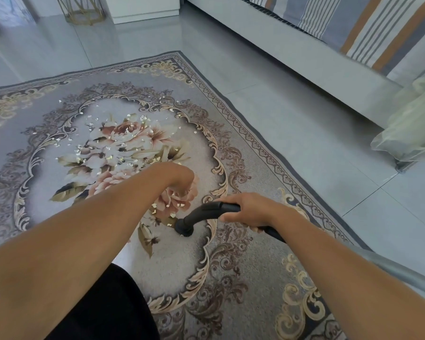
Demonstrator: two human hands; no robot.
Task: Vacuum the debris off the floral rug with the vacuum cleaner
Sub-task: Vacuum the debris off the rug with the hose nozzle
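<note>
Scattering across the middle of the floral rug [243,153], the debris [113,133] is still mostly where it lies: pale flakes thick over the central bouquet, thinner toward the scrolled frame, and a few more just beside the nozzle. You have barely started, by the look of it; only the patch of rug nearest you reads clean, and the bulk of the flakes sits beyond your reach line.

Your right hand [250,209] is closed around the black handle of the vacuum cleaner [206,213], fingers wrapped over the top, with the round brush nozzle [185,229] pressed to the pile at the lower edge of the medallion. The hose [390,268] trails back past your right forearm.

Your left hand [179,179] is down on the rug just beyond the nozzle, knuckles up and fingers curled under; I cannot tell whether it holds anything or only steadies the rug.

Beyond the rug, grey floor tiles [304,119] run to a sofa [292,47] with a striped cover on the right, and a gold wire stand [84,11] sits at the far wall.
</note>
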